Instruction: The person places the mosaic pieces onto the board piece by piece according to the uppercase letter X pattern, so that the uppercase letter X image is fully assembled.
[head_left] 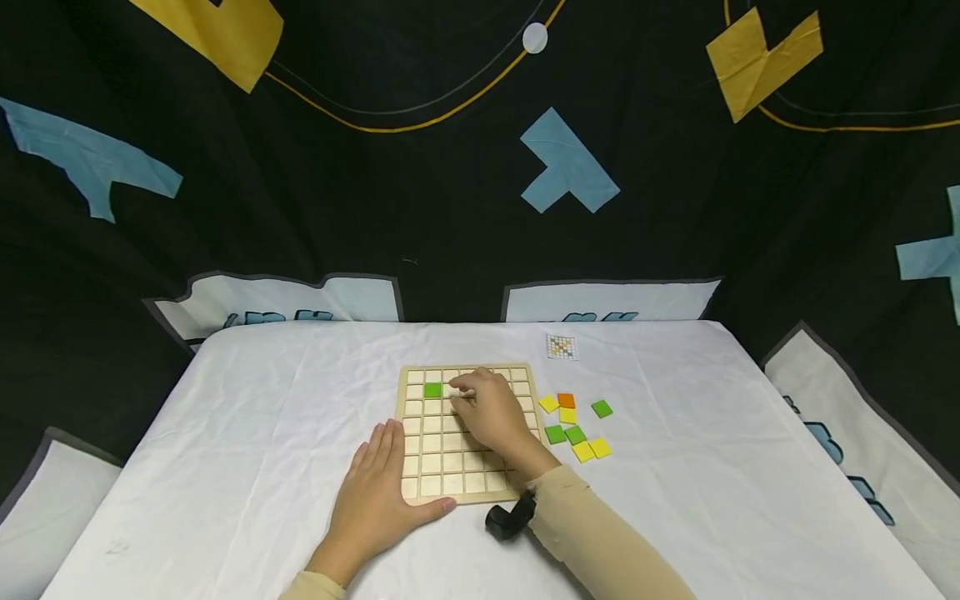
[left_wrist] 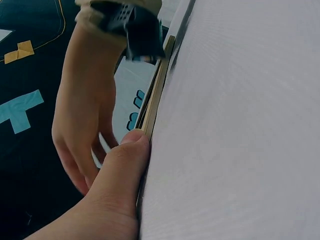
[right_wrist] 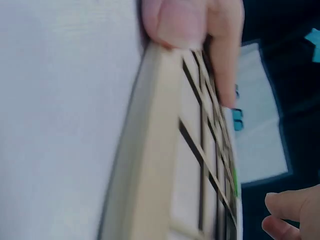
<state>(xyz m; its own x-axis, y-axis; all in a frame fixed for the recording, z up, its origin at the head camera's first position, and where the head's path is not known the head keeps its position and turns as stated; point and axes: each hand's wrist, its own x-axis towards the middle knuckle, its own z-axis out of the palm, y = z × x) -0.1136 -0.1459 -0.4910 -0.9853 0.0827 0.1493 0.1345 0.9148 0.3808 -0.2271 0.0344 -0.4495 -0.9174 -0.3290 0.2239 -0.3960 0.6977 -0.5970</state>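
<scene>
Could jog green tile (head_left: pixel 432 391) near far-left corner of board (head_left: pixel 432 463) by dipping seemingly empty, parted-fingered right hand (head_left: pixel 495 412), despite straight-fingered left hand (head_left: pixel 378 490).

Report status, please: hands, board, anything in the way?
Left hand touching wooden grid board. Right hand above it, apparently empty. One green tile set in; right hand partly hides board.
</scene>
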